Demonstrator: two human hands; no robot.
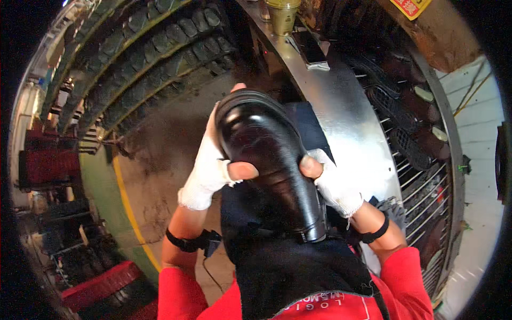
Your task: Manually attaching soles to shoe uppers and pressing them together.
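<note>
A glossy black leather shoe [266, 144] is held between my two hands above my dark apron [277, 266], its rounded toe pointing away from me and its heel end toward my body. My left hand [213, 160], in a white glove with bare fingertips, wraps the shoe's left side near the toe, thumb lying on the upper. On the right side, my right hand [333, 181] in a matching glove grips the shoe farther back, its thumb pressed against the edge. The other fingers of both hands are mostly hidden beneath the shoe.
A curved metal counter [346, 112] runs along my right, bearing a phone [309, 48] and a cup [282, 16]. Beyond it, a wire rack [426, 192] holds dark soles [386, 106]. Tiered shelves of dark shoe-shaped pieces [160, 42] stand at the far left, over a floor with a yellow line [128, 197].
</note>
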